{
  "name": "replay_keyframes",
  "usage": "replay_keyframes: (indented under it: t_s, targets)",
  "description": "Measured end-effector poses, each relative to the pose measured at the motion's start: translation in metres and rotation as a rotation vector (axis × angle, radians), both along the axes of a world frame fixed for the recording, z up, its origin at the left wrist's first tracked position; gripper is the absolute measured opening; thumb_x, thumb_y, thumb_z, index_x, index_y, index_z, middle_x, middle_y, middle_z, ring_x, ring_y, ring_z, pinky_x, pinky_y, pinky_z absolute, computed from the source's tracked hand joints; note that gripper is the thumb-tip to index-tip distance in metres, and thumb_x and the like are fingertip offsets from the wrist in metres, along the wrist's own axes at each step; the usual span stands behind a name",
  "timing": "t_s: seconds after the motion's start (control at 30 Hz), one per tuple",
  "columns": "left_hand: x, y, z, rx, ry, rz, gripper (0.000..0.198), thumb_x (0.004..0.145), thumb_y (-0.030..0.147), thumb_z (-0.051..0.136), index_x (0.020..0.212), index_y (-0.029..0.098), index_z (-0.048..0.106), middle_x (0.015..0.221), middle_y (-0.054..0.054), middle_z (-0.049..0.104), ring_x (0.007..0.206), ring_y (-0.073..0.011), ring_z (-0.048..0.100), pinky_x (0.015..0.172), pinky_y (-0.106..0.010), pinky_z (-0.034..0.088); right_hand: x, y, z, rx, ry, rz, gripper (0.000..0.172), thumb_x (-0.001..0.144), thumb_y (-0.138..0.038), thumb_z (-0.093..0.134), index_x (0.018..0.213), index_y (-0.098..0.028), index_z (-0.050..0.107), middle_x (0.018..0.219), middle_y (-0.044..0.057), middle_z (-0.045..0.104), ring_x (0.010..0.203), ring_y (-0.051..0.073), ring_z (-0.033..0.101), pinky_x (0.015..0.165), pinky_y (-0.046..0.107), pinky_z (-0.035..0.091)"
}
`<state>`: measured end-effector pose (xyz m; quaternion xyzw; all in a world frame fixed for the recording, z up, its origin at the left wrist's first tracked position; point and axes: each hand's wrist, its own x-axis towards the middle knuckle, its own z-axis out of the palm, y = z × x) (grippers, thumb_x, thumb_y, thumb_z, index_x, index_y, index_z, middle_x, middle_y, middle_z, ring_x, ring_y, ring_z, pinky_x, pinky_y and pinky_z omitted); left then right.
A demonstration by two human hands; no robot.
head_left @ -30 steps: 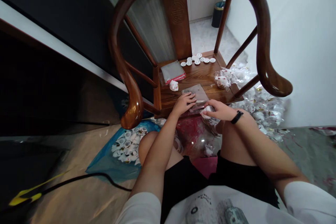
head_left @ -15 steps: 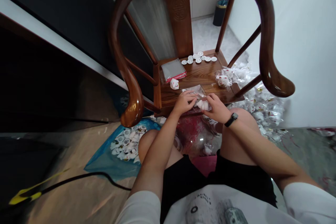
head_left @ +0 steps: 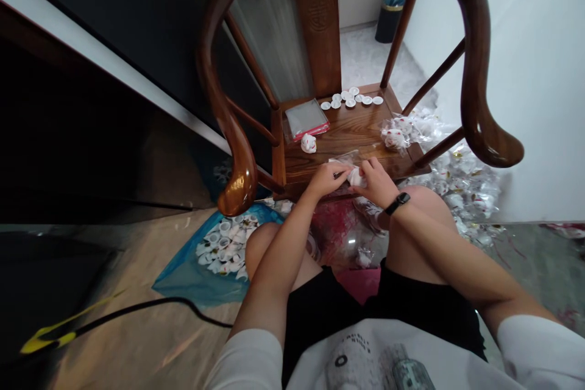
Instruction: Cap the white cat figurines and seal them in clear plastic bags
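1. The right hand (head_left: 377, 184) is at the front edge of the chair seat (head_left: 347, 125); its fingers are bent and pinch a white piece (head_left: 356, 178).
2. The left hand (head_left: 328, 179) is just beside it, over a clear plastic bag (head_left: 351, 157). Its fingers are bent, with the tips close to the white piece; whether they pinch the plastic, I cannot tell.
3. The white piece is between the two hands, above the front part of the seat, partly hidden by the fingers.
4. Behind the left hand, a small white figurine (head_left: 309, 144) with red marks stands on the seat, near a stack of clear bags (head_left: 306, 117) with a red edge.
5. Several white round discs (head_left: 350, 102) lie along the rear of the seat.
6. At the right side of the seat are some wrapped figurines (head_left: 395, 134); beyond it, a large heap of wrapped pieces (head_left: 475, 183) lies on the floor.
7. On the floor at the left, a blue bag (head_left: 183, 283) contains many white pieces (head_left: 228, 244).
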<state>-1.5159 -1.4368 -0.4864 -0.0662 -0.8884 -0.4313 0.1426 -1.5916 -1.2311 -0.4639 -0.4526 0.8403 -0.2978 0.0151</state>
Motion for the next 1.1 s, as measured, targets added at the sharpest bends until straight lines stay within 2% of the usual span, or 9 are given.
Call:
replay_keyframes:
  t_s: [0.13, 0.23, 0.4, 0.53, 0.7, 0.83, 0.9, 1.0, 1.1]
  targets:
    - [0.001, -0.004, 0.001, -0.032, -0.016, 0.073, 0.032, 0.102, 0.03, 0.061, 0.128, 0.023, 0.079, 0.135, -0.01, 0.077, 0.129, -0.0274, 0.07, 0.119, -0.05, 0.049, -0.006, 0.005, 0.008, -0.157, -0.054, 0.035, 0.041, 0.092, -0.042, 0.075, 0.123, -0.019, 0.06, 0.117, 0.014, 0.058, 0.112, 0.033, 0.06, 0.104, 0.05, 0.054]
    - [0.0, -0.008, 0.0, -0.048, -0.045, 0.075, 0.035, 0.103, 0.027, 0.058, 0.133, 0.021, 0.076, 0.137, -0.012, 0.076, 0.128, -0.0275, 0.07, 0.117, -0.048, 0.051, -0.008, 0.012, 0.017, -0.247, -0.086, 0.079, 0.043, 0.099, -0.045, 0.066, 0.135, -0.023, 0.065, 0.127, 0.014, 0.056, 0.123, 0.033, 0.06, 0.11, 0.05, 0.053]
    - [0.0, -0.011, -0.006, -0.151, -0.084, 0.079, 0.034, 0.1, 0.022, 0.059, 0.129, 0.022, 0.077, 0.134, -0.012, 0.076, 0.128, -0.0288, 0.068, 0.117, -0.049, 0.05, -0.004, 0.019, 0.027, -0.313, -0.146, 0.103, 0.044, 0.1, -0.055, 0.063, 0.133, -0.028, 0.075, 0.129, 0.015, 0.055, 0.124, 0.033, 0.061, 0.103, 0.05, 0.059]
    - [-0.001, -0.011, -0.011, -0.253, -0.07, 0.06, 0.033, 0.097, 0.023, 0.062, 0.127, 0.024, 0.078, 0.133, -0.009, 0.077, 0.128, -0.0283, 0.067, 0.119, -0.049, 0.048, -0.001, 0.02, 0.03, -0.313, -0.113, 0.086, 0.047, 0.099, -0.059, 0.062, 0.129, -0.027, 0.078, 0.123, 0.015, 0.056, 0.121, 0.034, 0.062, 0.107, 0.054, 0.057]
    - [0.0, -0.011, -0.006, -0.297, -0.076, 0.052, 0.032, 0.096, 0.024, 0.065, 0.124, 0.027, 0.079, 0.13, -0.009, 0.077, 0.124, -0.03, 0.067, 0.114, -0.049, 0.049, -0.002, 0.022, 0.029, -0.302, -0.095, 0.092, 0.046, 0.1, -0.059, 0.062, 0.128, -0.027, 0.079, 0.121, 0.015, 0.057, 0.119, 0.034, 0.062, 0.109, 0.054, 0.056]
    - [0.002, -0.009, 0.0, -0.367, -0.119, 0.062, 0.026, 0.095, 0.031, 0.07, 0.117, 0.026, 0.082, 0.115, -0.01, 0.08, 0.117, -0.0315, 0.066, 0.111, -0.051, 0.048, -0.003, 0.022, 0.028, -0.314, -0.128, 0.097, 0.052, 0.1, -0.061, 0.06, 0.132, -0.023, 0.075, 0.133, 0.018, 0.057, 0.13, 0.035, 0.059, 0.112, 0.052, 0.053]
    - [0.002, -0.007, -0.001, -0.392, -0.116, 0.071, 0.03, 0.095, 0.031, 0.07, 0.121, 0.026, 0.082, 0.121, -0.011, 0.078, 0.122, -0.0322, 0.063, 0.112, -0.051, 0.047, -0.002, 0.021, 0.028, -0.316, -0.191, 0.12, 0.054, 0.102, -0.063, 0.055, 0.134, -0.023, 0.072, 0.138, 0.017, 0.06, 0.133, 0.035, 0.059, 0.113, 0.052, 0.052]
    - [0.0, -0.005, -0.008, -0.389, -0.109, 0.055, 0.04, 0.093, 0.023, 0.071, 0.132, 0.031, 0.078, 0.149, -0.008, 0.067, 0.14, -0.0321, 0.055, 0.121, -0.052, 0.042, 0.0, 0.017, 0.027, -0.324, -0.333, 0.16, 0.054, 0.106, -0.066, 0.044, 0.128, -0.024, 0.071, 0.128, 0.012, 0.07, 0.122, 0.031, 0.065, 0.111, 0.05, 0.052]
    - [-0.001, -0.003, -0.017, -0.359, -0.136, 0.022, 0.039, 0.093, 0.023, 0.072, 0.13, 0.036, 0.079, 0.157, -0.004, 0.062, 0.148, -0.0313, 0.05, 0.126, -0.054, 0.036, 0.003, 0.014, 0.023, -0.33, -0.536, 0.115, 0.061, 0.106, -0.073, 0.033, 0.115, -0.025, 0.069, 0.106, 0.008, 0.073, 0.095, 0.026, 0.069, 0.092, 0.045, 0.059]
